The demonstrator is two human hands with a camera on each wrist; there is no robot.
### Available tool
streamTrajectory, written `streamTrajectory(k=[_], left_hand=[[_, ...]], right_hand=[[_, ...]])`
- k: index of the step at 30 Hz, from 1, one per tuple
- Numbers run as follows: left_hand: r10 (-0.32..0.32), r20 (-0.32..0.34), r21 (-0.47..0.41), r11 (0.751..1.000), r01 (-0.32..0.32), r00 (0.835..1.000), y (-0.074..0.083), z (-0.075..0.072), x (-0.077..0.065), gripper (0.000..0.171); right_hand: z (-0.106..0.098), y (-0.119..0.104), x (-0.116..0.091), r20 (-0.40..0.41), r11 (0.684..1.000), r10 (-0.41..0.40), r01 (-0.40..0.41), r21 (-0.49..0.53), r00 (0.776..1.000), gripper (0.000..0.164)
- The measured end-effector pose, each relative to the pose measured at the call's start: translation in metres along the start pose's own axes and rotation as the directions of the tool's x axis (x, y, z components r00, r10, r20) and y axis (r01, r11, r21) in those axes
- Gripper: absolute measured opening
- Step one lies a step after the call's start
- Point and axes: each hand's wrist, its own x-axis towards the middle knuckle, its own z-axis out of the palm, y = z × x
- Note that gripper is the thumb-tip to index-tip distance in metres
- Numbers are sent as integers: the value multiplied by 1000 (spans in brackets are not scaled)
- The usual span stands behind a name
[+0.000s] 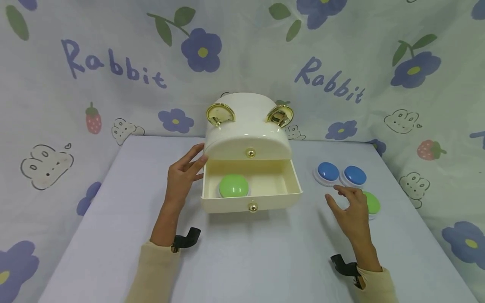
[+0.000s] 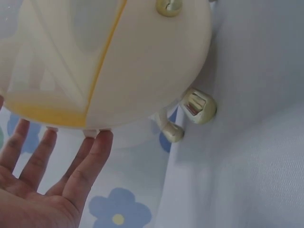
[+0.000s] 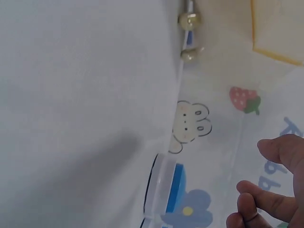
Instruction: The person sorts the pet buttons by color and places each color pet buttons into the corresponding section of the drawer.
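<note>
A cream drawer box [image 1: 248, 113] with gold ear-shaped trims stands at the middle of the table. Its lower drawer [image 1: 273, 201] is pulled out, with a green dome-topped push button [image 1: 233, 186] lying in the left part. My left hand [image 1: 182, 176] touches the box's left side with its fingers extended. In the left wrist view, those fingertips [image 2: 104, 135] rest against the cream wall. My right hand [image 1: 351, 210] hovers with nothing in its grasp, thumb and fingers apart. Close to it are two blue push buttons [image 1: 328, 171] and another green button [image 1: 373, 203], partly hidden behind the hand.
The box stands on short gold feet [image 2: 199, 107]. Gold knobs [image 1: 252, 206] stick out from the drawer fronts. A white cloth covers the table [image 1: 257, 261], and a printed curtain [image 1: 242, 50] hangs close behind the box.
</note>
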Motion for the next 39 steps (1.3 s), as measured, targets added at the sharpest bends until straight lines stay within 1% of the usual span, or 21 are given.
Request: streamTrajectory(k=[4, 7, 12, 15, 23, 30, 34, 37, 39], left_hand=[[-2, 4, 0, 1000, 2, 1000, 1, 1, 0, 48], [-1, 1, 8, 1000, 1, 1000, 1, 0, 0, 48], [-1, -6, 10, 1000, 1, 1000, 0, 0, -1, 48], [0, -8, 11, 1000, 0, 1000, 0, 0, -1, 47], [9, 2, 3, 1000, -9, 1000, 1, 0, 0, 47], [12, 6, -9, 1000, -12, 1000, 0, 0, 0, 47], [9, 6, -11, 1000, -9, 1000, -1, 0, 0, 47], [5, 6, -15, 1000, -5, 1000, -1, 0, 0, 48], [3, 3, -18, 1000, -3, 1000, -2, -1, 0, 48]], right_hand=[[-11, 15, 2, 0, 996, 70, -70, -55, 998, 38], [-19, 24, 3, 18, 987, 131, -128, -94, 991, 44], [-30, 39, 6, 76, 958, 247, -232, -168, 966, 56], [-35, 47, 6, 90, 941, 300, -279, -190, 950, 61], [-47, 69, 8, 102, 905, 357, -318, -282, 928, 75], [-53, 84, 6, 73, 876, 396, -353, -330, 915, 76], [-55, 90, 5, 75, 857, 407, -352, -376, 911, 82], [-57, 91, 5, 95, 844, 427, -359, -398, 899, 88], [-57, 91, 6, 121, 834, 456, -377, -402, 882, 90]])
